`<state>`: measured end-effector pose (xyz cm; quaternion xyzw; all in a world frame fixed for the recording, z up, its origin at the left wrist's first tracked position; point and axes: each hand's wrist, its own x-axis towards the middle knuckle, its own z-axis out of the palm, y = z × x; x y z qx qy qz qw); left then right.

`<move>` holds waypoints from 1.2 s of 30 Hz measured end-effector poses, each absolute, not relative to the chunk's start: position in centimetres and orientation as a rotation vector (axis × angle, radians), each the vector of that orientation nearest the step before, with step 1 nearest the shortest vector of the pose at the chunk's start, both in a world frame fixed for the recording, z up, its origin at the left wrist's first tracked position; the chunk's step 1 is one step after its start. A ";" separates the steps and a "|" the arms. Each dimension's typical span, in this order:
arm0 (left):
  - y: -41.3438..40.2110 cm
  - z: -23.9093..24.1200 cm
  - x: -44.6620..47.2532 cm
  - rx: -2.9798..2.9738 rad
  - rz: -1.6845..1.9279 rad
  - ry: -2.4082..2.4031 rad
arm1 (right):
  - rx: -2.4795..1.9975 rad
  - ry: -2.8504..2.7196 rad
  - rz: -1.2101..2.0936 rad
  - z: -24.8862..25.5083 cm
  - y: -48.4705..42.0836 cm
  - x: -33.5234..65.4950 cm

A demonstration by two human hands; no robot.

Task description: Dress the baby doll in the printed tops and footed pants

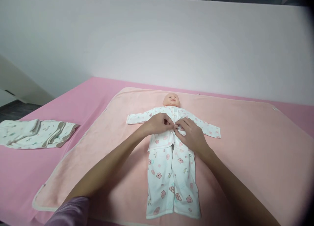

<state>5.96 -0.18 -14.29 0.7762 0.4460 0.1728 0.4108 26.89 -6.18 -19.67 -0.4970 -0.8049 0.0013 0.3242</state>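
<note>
A baby doll [171,99] lies on its back, dressed in a white long-sleeved top [160,141] with small pink prints and matching trousers [160,183]. Both sleeves stretch out to the sides. At the middle of the chest, my left hand [160,123] pinches one front edge of the top. My right hand [192,132] pinches the opposite edge, and the fingertips of both hands meet there. Below my hands the front of the top hangs apart in a narrow gap. Whatever fastener sits between my fingers is hidden.
A peach blanket [250,147] is spread under the doll on a pink-covered surface [80,95]. Folded white printed clothes [36,134] with brown trim lie at the left. A white wall panel [157,43] stands behind the far edge.
</note>
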 end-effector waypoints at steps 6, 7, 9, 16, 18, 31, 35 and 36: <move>-0.6 -14.4 6.3 2.069 0.487 1.197 | -1.215 -2.099 0.061 -20.0 -5.7 27.1; -0.6 -14.3 6.1 2.073 0.475 1.178 | -1.205 -2.096 0.067 -20.1 -5.6 27.1; -0.5 -14.1 5.8 2.062 0.451 1.146 | -1.197 -2.088 0.058 -20.3 -5.5 27.1; 0.1 -14.3 4.9 2.048 0.415 1.067 | -1.220 -2.076 0.055 -19.5 -5.7 27.1; 0.2 -14.4 4.9 2.073 0.406 1.040 | -1.277 -2.095 0.041 -18.4 -6.6 26.9; -0.8 -13.1 3.8 2.320 0.077 0.945 | -1.646 -2.445 0.190 -14.4 -11.7 24.5; -2.3 -14.1 5.5 2.466 0.125 1.080 | -1.535 -2.455 0.262 -13.6 -12.3 24.5; -2.6 -14.2 5.7 2.500 0.126 1.120 | -1.508 -2.474 0.313 -13.5 -12.4 24.7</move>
